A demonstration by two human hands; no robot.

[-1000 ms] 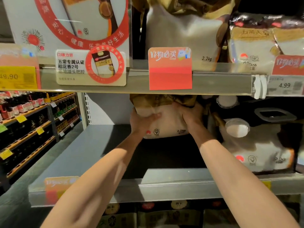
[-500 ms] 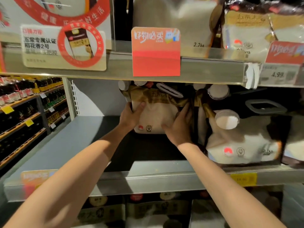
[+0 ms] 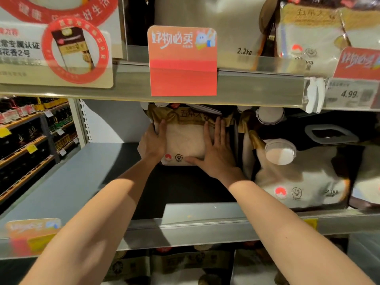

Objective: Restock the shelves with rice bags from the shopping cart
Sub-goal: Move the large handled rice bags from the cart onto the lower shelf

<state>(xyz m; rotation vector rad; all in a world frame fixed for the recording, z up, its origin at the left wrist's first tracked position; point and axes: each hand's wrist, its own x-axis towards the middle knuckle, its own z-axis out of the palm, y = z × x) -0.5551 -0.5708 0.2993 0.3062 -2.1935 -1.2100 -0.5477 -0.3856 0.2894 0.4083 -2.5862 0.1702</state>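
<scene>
Bracing rice bag [image 3: 185,138] between left grip [image 3: 153,144], right grip [image 3: 216,154].

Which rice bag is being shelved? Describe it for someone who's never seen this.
Find the grey shelf below the orange promo tag. The rice bag stands upright at its back, leftmost in the row. Only it has the left hand and right hand flat against it.

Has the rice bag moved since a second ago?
Yes: the rice bag went deeper onto the shelf, away from the front lip.
</scene>
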